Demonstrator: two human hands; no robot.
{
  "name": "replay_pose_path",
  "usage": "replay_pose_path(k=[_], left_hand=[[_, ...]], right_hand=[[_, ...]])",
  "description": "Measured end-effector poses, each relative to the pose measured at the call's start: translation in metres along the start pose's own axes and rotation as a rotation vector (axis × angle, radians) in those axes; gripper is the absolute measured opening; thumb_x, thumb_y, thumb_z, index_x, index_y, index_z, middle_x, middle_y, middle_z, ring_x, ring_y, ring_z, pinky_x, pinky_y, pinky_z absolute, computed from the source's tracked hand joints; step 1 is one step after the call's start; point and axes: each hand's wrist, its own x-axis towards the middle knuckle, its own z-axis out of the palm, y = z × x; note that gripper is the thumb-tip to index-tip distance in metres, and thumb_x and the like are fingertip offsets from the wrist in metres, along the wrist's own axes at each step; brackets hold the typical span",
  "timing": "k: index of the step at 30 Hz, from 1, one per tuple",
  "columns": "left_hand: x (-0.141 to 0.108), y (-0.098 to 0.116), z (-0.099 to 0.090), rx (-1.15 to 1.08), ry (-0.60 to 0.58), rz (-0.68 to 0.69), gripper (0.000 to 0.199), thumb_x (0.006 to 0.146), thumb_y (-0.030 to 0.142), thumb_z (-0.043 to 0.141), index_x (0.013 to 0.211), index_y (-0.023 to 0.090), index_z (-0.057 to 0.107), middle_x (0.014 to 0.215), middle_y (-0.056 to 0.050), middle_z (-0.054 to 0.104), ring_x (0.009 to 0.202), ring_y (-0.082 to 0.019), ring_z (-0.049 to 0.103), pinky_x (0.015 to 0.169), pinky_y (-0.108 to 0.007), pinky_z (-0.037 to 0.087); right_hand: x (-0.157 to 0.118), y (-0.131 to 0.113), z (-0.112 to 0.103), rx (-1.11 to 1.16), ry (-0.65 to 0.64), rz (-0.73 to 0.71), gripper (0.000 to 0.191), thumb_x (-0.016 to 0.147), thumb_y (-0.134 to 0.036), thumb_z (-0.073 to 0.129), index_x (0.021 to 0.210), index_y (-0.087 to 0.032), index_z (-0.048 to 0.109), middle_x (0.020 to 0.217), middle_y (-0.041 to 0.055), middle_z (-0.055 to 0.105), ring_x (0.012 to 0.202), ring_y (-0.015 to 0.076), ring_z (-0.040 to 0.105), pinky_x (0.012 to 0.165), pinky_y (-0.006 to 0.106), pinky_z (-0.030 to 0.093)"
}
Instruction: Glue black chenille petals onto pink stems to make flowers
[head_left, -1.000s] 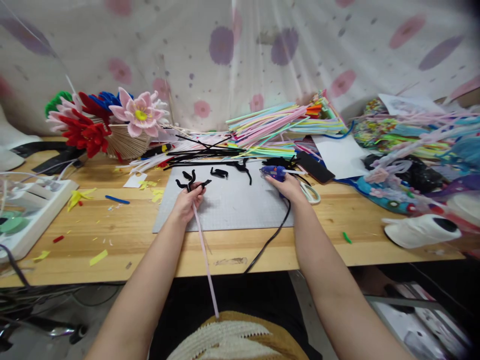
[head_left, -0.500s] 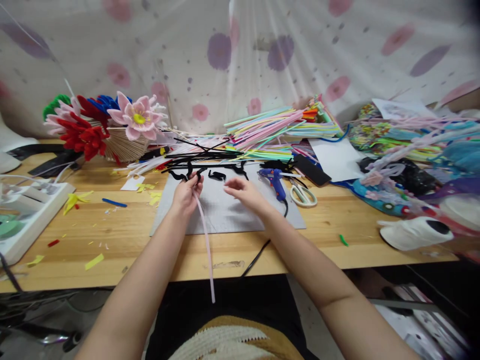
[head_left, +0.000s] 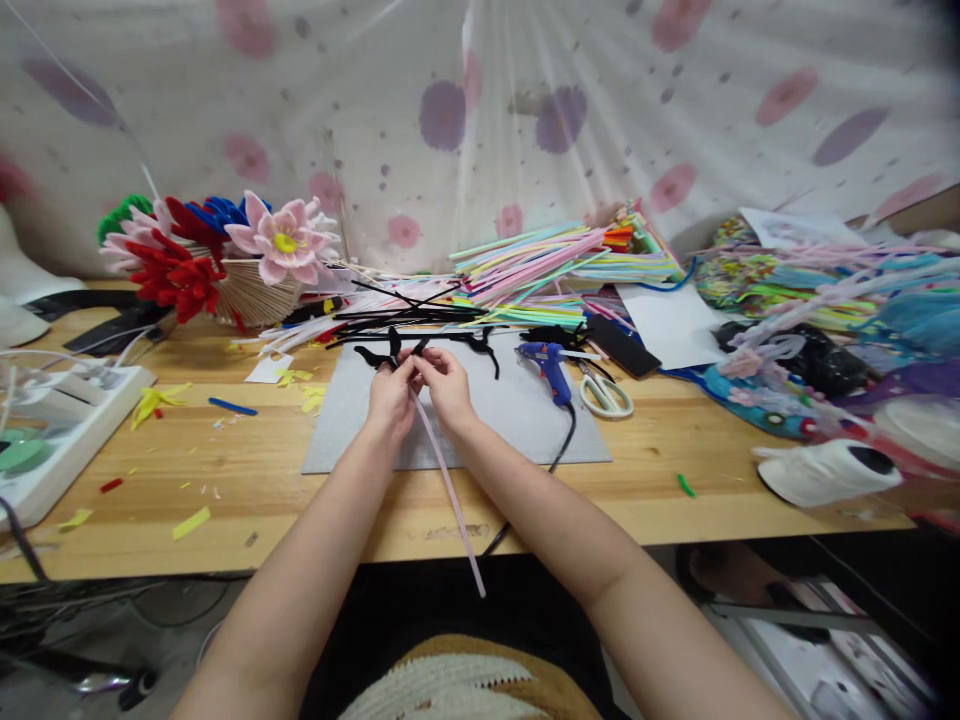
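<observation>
My left hand (head_left: 390, 402) is closed on a pale pink pipe cleaner (head_left: 451, 482), whose long end slants down past the table's front edge. Bent black pipe cleaner pieces (head_left: 376, 356) stick up at the pink stem's top, beyond my left fingers. My right hand (head_left: 448, 388) meets the left one, fingertips pinched around a small black pipe cleaner piece (head_left: 421, 347). Fingers partly cover where the black and pink parts come together. Both hands are above a grey mat (head_left: 517, 430). Another curled black piece (head_left: 484, 343) lies on the mat, right of my hands.
A blue glue gun (head_left: 551, 372), scissors (head_left: 606, 392) and a dark phone (head_left: 622, 345) lie to the right. Behind are black stems (head_left: 405, 318) and pastel pipe cleaners (head_left: 532, 262). Fuzzy flowers (head_left: 281, 240) and a power strip (head_left: 82, 440) are left, a thread spool (head_left: 825, 472) right.
My right hand has moved left to meet my left hand, and the small black piece from the mat is now at its fingertips. The pink stem's lower end has swung right.
</observation>
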Motion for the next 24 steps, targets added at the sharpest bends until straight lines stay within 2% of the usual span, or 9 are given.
replay_pose_path(k=[3,5,7,11,14,16,19,21,24], left_hand=[[-0.002,0.003,-0.003,0.039,-0.090,-0.058,0.009,0.078,0.012,0.052,0.077,0.013,0.061,0.073,-0.002,0.061,0.063,-0.007,0.057,0.055,-0.017,0.041],[-0.002,0.008,-0.007,0.049,-0.127,-0.112,0.017,0.082,0.018,0.048,0.078,0.011,0.063,0.072,-0.004,0.060,0.060,-0.007,0.055,0.051,-0.017,0.039],[-0.001,0.016,-0.012,0.076,-0.147,-0.143,0.023,0.084,0.020,0.045,0.076,0.008,0.063,0.067,-0.006,0.057,0.055,-0.006,0.051,0.043,-0.015,0.035],[0.009,0.039,-0.019,0.211,-0.183,-0.173,0.025,0.086,0.013,0.041,0.075,0.004,0.062,0.059,-0.004,0.051,0.046,-0.004,0.041,0.032,-0.012,0.024],[0.016,0.052,-0.020,0.242,-0.146,-0.164,0.022,0.085,0.010,0.043,0.075,0.004,0.061,0.057,-0.004,0.050,0.044,-0.002,0.042,0.030,-0.009,0.023],[0.019,0.055,-0.020,0.243,-0.105,-0.227,0.019,0.084,0.010,0.045,0.076,0.005,0.061,0.059,-0.004,0.052,0.046,-0.003,0.048,0.031,-0.008,0.027],[0.019,0.049,-0.022,0.235,-0.062,-0.372,0.017,0.084,0.013,0.046,0.081,0.006,0.062,0.063,-0.007,0.058,0.054,-0.008,0.059,0.036,-0.010,0.038],[0.017,0.042,-0.023,0.238,-0.034,-0.422,0.017,0.084,0.014,0.046,0.084,0.007,0.062,0.066,-0.008,0.061,0.059,-0.012,0.063,0.043,-0.015,0.046],[0.014,0.029,-0.023,0.236,-0.015,-0.449,0.019,0.085,0.014,0.044,0.086,0.007,0.061,0.068,-0.010,0.063,0.063,-0.016,0.065,0.056,-0.024,0.054]], right_hand=[[0.006,-0.005,-0.004,0.012,0.113,-0.015,0.016,0.067,-0.031,0.057,0.073,-0.020,0.046,0.073,-0.0002,0.055,0.066,0.0102,0.052,0.064,0.024,0.046],[0.011,-0.016,-0.012,0.043,0.129,-0.012,0.016,0.069,-0.030,0.056,0.074,-0.020,0.045,0.075,-0.0001,0.058,0.067,0.0097,0.053,0.064,0.024,0.047],[0.015,-0.029,-0.023,0.066,0.073,0.030,0.016,0.069,-0.029,0.057,0.074,-0.020,0.045,0.074,-0.0004,0.060,0.064,0.0089,0.054,0.062,0.024,0.048],[0.022,-0.052,-0.045,-0.033,-0.089,0.203,0.016,0.065,-0.022,0.059,0.074,-0.019,0.045,0.059,-0.0043,0.056,0.050,0.0059,0.050,0.053,0.020,0.042],[0.022,-0.059,-0.055,-0.055,-0.159,0.278,0.022,0.062,-0.017,0.060,0.074,-0.021,0.041,0.051,-0.0080,0.051,0.045,0.0052,0.046,0.046,0.017,0.036],[0.020,-0.060,-0.059,-0.013,-0.279,0.309,0.022,0.062,-0.017,0.061,0.074,-0.021,0.043,0.051,-0.0086,0.050,0.044,0.0044,0.045,0.046,0.016,0.035],[0.015,-0.059,-0.063,0.092,-0.443,0.419,0.018,0.064,-0.020,0.063,0.076,-0.019,0.050,0.059,-0.0049,0.056,0.049,0.0046,0.049,0.050,0.017,0.040],[0.012,-0.056,-0.065,0.159,-0.453,0.480,0.019,0.065,-0.026,0.065,0.076,-0.018,0.054,0.066,-0.0011,0.060,0.056,0.0067,0.054,0.054,0.019,0.045],[0.010,-0.049,-0.066,0.192,-0.437,0.455,0.026,0.059,-0.031,0.071,0.072,-0.017,0.054,0.071,0.0011,0.062,0.062,0.0087,0.056,0.059,0.021,0.047]])
